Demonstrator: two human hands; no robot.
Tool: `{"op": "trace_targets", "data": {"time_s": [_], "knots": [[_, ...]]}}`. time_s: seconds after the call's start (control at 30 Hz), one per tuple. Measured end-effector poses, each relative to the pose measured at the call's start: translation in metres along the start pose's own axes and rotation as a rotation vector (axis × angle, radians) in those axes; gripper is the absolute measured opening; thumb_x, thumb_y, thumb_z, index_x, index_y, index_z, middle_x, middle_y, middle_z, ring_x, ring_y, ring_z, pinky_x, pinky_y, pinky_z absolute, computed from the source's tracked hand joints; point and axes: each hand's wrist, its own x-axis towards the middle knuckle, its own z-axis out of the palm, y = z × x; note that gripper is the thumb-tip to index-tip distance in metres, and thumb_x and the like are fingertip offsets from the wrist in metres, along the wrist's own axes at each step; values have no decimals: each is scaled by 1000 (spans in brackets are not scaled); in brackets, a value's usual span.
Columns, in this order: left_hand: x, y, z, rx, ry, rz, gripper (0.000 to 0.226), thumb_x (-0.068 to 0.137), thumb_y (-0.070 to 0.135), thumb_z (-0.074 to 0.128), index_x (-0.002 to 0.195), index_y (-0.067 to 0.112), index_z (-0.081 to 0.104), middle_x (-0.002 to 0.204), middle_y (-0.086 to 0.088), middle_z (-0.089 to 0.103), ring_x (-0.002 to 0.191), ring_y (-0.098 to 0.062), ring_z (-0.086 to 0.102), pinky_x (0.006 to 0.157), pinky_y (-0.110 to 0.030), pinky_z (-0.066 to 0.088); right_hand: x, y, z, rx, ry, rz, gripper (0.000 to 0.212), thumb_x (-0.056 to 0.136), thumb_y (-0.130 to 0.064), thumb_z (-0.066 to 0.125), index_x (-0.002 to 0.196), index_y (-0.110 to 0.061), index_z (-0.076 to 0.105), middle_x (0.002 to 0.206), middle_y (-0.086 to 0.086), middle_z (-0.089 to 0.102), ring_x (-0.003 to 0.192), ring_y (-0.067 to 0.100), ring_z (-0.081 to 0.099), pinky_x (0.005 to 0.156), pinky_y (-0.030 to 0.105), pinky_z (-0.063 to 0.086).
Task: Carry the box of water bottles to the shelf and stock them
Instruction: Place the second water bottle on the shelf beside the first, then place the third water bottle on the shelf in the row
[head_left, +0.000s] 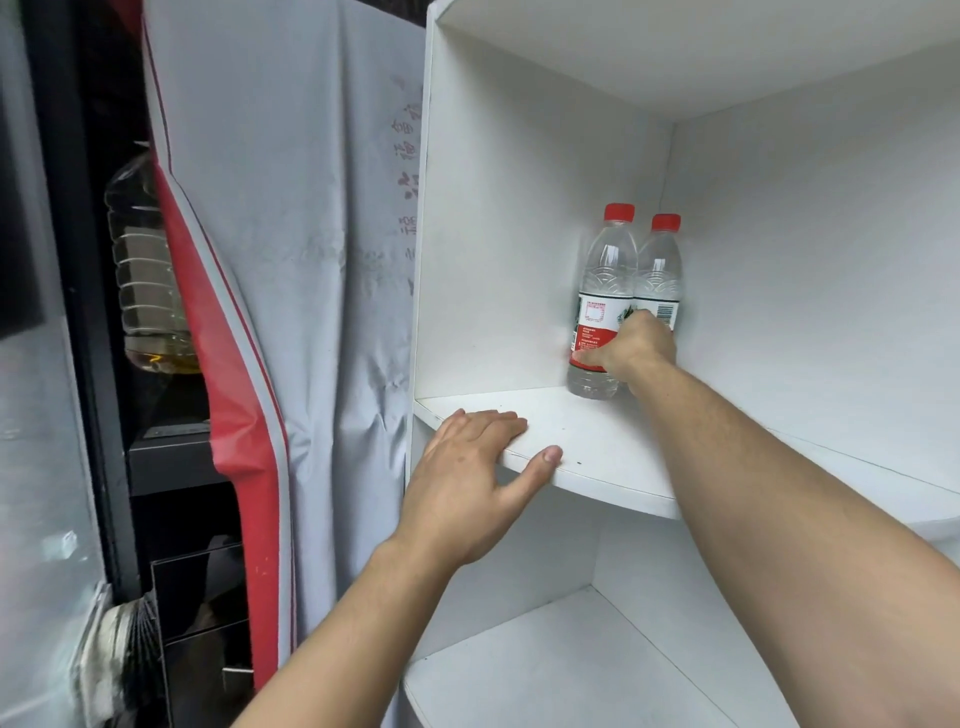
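Two clear water bottles with red caps stand upright side by side in the back left corner of the white shelf (597, 447). My right hand (631, 351) reaches deep in and is wrapped around the lower part of the front bottle (605, 291), which touches the rear bottle (660, 270). My left hand (472, 483) rests flat on the shelf's front edge with fingers spread, holding nothing. The box is not in view.
A lower white shelf board (545, 670) lies below. Left of the cabinet hangs a grey and red cloth cover (291, 260). Behind it a large plastic jug (148, 270) with yellowish liquid stands on a dark rack.
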Motion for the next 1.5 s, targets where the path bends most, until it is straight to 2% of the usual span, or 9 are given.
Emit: {"op": "trace_targets", "data": {"time_s": [0.3,0.43,0.5,0.6,0.83,1.03,1.17,1.3,1.5], "knots": [[9,6,-10,-89,-55,-37,52,92,55,47,117,15,68,119,4,68,118,-13,55,117,-38,25,-76,-25,-5,-274,101,-301,21,81,-7,72,101,1,68,111,27,70,110,41,64,82,36,50],[-1,-1,-27,-240,-77,-47,29,96,34,52,104,14,71,99,3,71,99,-12,61,103,-25,40,-127,-25,0,-12,18,-427,33,77,-15,71,110,-12,74,106,10,78,106,29,69,95,36,54],[-25,-8,-38,-341,14,-98,26,94,24,56,111,13,72,110,5,72,108,-6,63,97,-14,41,-158,-20,2,105,-17,-502,30,78,-17,68,107,-15,75,100,4,78,95,22,73,92,34,56],[-78,-21,-54,-384,149,-172,21,93,20,59,108,12,72,104,5,74,105,-4,66,94,-23,51,-206,-10,9,340,-106,-562,26,78,-18,67,103,-17,76,91,-5,73,80,7,73,84,24,58],[-205,-57,-35,-345,63,-379,16,95,14,58,102,13,72,90,16,69,84,7,63,74,-6,43,-315,66,99,616,-451,-453,15,80,-5,76,90,-17,75,81,-5,73,75,6,74,72,27,63],[-296,-96,11,-233,-139,-557,15,94,17,58,98,16,72,81,16,68,72,5,60,67,-7,42,-384,137,175,543,-687,-273,17,82,-2,75,96,-10,77,84,0,76,76,11,75,73,29,63],[-348,-112,36,-189,-272,-661,16,93,16,59,100,16,74,91,9,72,80,1,64,71,-3,42,-426,178,209,445,-823,-210,20,81,-4,76,99,-11,77,81,-1,75,75,15,76,79,32,63],[-382,-122,49,-134,-328,-680,18,92,14,59,101,17,74,101,7,73,94,-4,63,85,-17,44,-454,199,231,394,-886,-182,27,79,-4,75,104,-13,75,81,-6,72,72,10,73,77,27,60],[-411,-134,56,-46,-395,-718,22,93,19,57,111,19,69,121,6,63,114,-9,55,98,-20,40,-502,238,263,-280,-1312,-287,51,82,-37,76,129,-26,61,121,4,71,110,27,67,92,36,56]]}}
